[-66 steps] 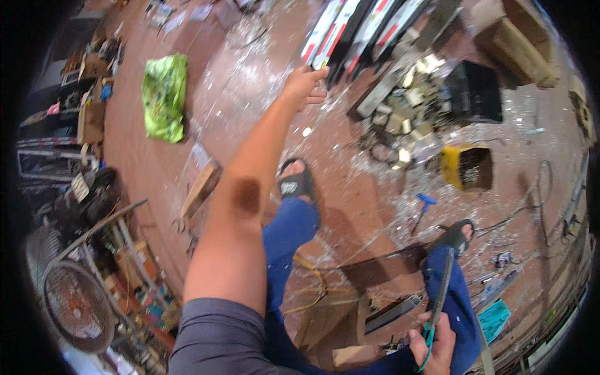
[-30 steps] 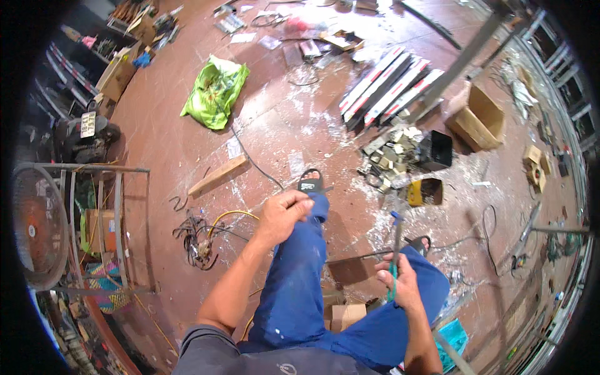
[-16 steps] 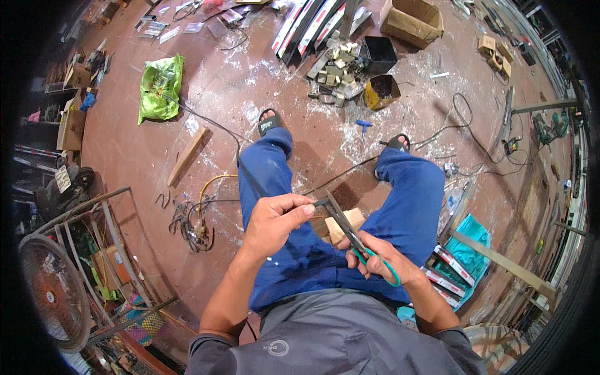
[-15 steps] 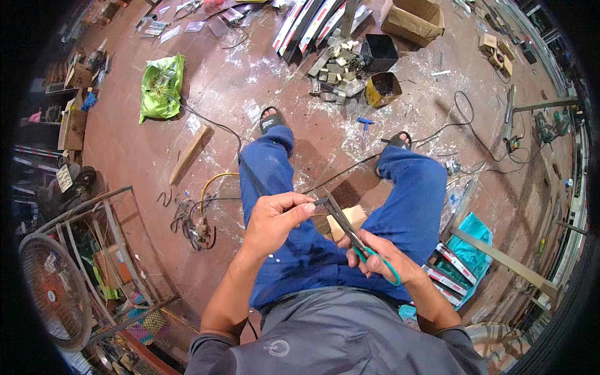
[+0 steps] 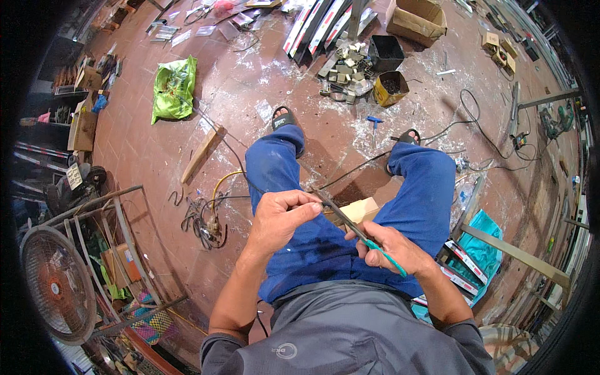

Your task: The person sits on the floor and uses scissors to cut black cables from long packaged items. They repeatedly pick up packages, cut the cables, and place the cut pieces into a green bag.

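Over my lap, my right hand (image 5: 390,247) is wrapped round a pair of scissors (image 5: 344,217) with dark blades and a green handle. The blades point up and to the left, toward my other hand. My left hand (image 5: 281,222) is closed in a pinch, thumb against forefinger, right beside the blade tips. A small dark piece shows at those fingertips, mostly hidden, and I cannot make out its kind. Beneath the scissors lies a pale wooden block (image 5: 359,212), between my legs.
Ahead are a green bag (image 5: 175,89), small metal pieces (image 5: 345,70), a yellow container (image 5: 391,88) and a blue-handled tool (image 5: 374,122). A wooden bar (image 5: 203,154) and cables lie left; a fan (image 5: 57,285) stands lower left. A metal bar (image 5: 515,255) juts in from the right.
The scissor blades have come closer together, and the handle loop looks narrower. The dark piece at my left fingertips shows less. The whole view has shifted slightly.
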`<state>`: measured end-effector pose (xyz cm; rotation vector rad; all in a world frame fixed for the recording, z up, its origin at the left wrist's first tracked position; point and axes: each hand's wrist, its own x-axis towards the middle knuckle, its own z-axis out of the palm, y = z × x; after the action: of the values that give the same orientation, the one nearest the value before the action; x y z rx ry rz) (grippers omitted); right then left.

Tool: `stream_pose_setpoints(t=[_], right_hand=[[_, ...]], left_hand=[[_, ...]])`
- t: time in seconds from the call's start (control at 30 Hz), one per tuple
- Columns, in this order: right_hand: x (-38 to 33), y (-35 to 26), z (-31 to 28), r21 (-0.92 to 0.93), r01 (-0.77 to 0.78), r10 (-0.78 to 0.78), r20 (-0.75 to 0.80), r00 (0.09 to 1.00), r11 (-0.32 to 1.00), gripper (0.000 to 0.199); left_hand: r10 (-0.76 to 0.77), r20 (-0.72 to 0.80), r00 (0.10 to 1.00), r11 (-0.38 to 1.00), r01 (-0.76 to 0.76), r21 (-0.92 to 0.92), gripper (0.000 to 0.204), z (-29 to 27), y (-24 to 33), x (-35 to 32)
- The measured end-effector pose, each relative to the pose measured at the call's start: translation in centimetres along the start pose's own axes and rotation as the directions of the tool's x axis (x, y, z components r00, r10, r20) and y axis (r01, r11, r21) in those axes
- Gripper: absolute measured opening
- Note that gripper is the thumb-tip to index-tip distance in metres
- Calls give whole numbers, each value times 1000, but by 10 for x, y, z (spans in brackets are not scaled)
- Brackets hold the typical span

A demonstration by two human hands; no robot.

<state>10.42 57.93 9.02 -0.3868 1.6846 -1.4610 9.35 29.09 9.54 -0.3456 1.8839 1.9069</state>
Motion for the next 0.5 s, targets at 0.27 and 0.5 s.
stream_pose_setpoints(t=[0.27,0.5], right_hand=[[-5,-2,4,-66,16,-17,-11,1000,998,78],[-12,-1,7,-111,-15,12,-22,1000,994,82]], left_hand=[[77,-6,997,996,-77,-51,15,6,-5,-7],[83,2,997,997,-83,-2,15,7,-9,-10]])
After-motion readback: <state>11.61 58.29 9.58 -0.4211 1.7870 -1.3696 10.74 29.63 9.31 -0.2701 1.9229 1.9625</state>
